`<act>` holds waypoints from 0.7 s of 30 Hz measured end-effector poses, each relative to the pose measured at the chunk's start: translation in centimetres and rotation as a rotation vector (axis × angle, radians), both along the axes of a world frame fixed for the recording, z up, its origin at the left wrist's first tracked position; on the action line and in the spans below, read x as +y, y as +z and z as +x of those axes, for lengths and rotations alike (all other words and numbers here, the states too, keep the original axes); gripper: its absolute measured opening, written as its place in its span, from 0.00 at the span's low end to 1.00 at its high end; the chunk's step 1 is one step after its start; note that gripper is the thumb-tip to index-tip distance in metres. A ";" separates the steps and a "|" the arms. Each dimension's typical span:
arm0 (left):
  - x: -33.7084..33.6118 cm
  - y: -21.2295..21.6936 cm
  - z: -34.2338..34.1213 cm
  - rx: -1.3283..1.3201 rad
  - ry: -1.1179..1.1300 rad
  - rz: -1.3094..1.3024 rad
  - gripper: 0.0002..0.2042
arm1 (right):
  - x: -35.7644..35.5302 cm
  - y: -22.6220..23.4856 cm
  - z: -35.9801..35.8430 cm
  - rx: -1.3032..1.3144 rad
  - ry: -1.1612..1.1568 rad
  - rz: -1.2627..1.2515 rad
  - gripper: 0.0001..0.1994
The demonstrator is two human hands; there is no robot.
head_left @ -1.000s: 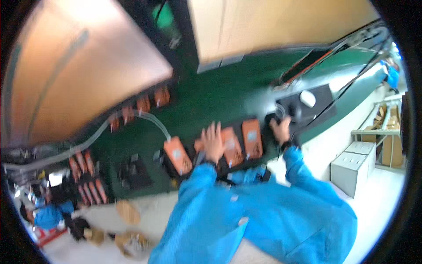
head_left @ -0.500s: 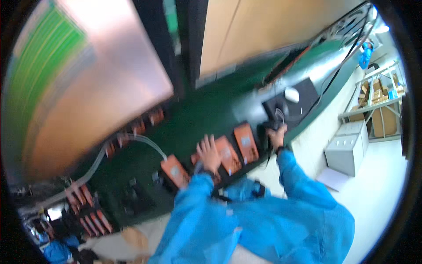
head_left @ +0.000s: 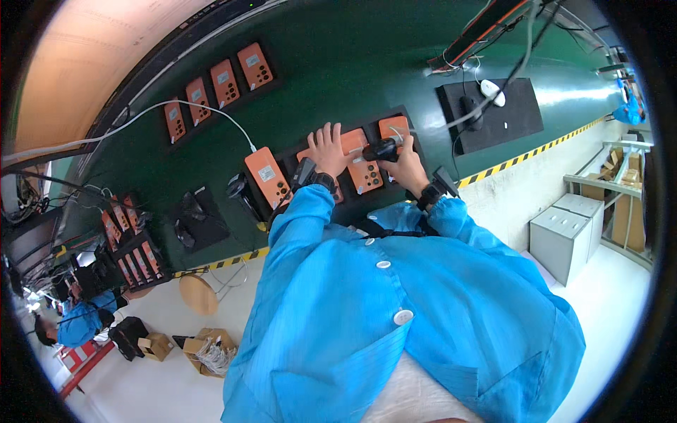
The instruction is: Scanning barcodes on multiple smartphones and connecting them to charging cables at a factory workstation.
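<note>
Several orange phones lie camera-side up in a black tray [head_left: 416, 141] in front of me, among them a right-hand phone [head_left: 393, 127] and a middle phone [head_left: 368, 182]. My left hand [head_left: 326, 149] rests over the left part of this tray, fingers outstretched, partly covering the phones below. In my right hand [head_left: 407, 169] is a black handheld scanner [head_left: 381, 150], its head pointing left above the middle phone. Left of the tray, another orange phone [head_left: 266, 175] has a white cable [head_left: 240, 127] plugged into its far end. Both wrists carry black straps with black devices.
Farther back, a row of orange phones [head_left: 224, 83] sits in black trays. A black mat [head_left: 522, 109] with a white mouse [head_left: 492, 92] lies right. Another black handheld device [head_left: 242, 194] stands left, near a dark mat [head_left: 211, 225]. A co-worker [head_left: 84, 321] is far left.
My right hand has moved left from beside the black mat to above the phones, with the black scanner in it. My left hand stays over the tray. The view has turned and sharpened.
</note>
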State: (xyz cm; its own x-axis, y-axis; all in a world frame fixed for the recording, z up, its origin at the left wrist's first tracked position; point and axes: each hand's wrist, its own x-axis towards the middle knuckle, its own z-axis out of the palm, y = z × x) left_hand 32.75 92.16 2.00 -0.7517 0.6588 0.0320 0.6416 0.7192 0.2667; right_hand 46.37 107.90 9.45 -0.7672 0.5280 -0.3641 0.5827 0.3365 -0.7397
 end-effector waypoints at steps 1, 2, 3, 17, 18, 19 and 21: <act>0.1 0.1 0.1 0.016 -0.008 0.002 0.44 | 0.1 -0.4 0.0 0.017 0.050 0.028 0.31; 0.2 0.3 0.4 0.011 -0.019 -0.022 0.43 | 0.3 -0.8 -0.1 0.036 0.096 0.059 0.31; 0.4 0.6 0.1 0.019 -0.021 -0.038 0.42 | 0.3 -1.1 -0.4 0.006 0.093 0.039 0.30; -0.9 -2.6 1.0 0.190 -0.027 -0.152 0.30 | -1.9 -0.3 0.8 0.013 0.172 0.025 0.33; -0.7 -2.5 0.8 0.194 -0.028 -0.154 0.30 | -1.7 -0.3 0.6 0.018 0.172 0.023 0.33; -0.6 -2.5 0.9 0.202 -0.028 -0.131 0.27 | -1.7 -0.3 0.7 0.016 0.170 0.025 0.33; -0.9 -2.7 1.3 0.196 -0.027 -0.118 0.25 | -1.9 -0.2 0.9 0.002 0.172 0.017 0.33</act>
State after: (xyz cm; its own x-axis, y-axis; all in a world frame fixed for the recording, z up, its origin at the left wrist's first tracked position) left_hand 34.03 91.27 -0.71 -0.7210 0.6862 0.0968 0.6921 0.7201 0.0500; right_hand 47.24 105.98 9.21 -0.8475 0.3953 -0.3542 0.5138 0.4435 -0.7344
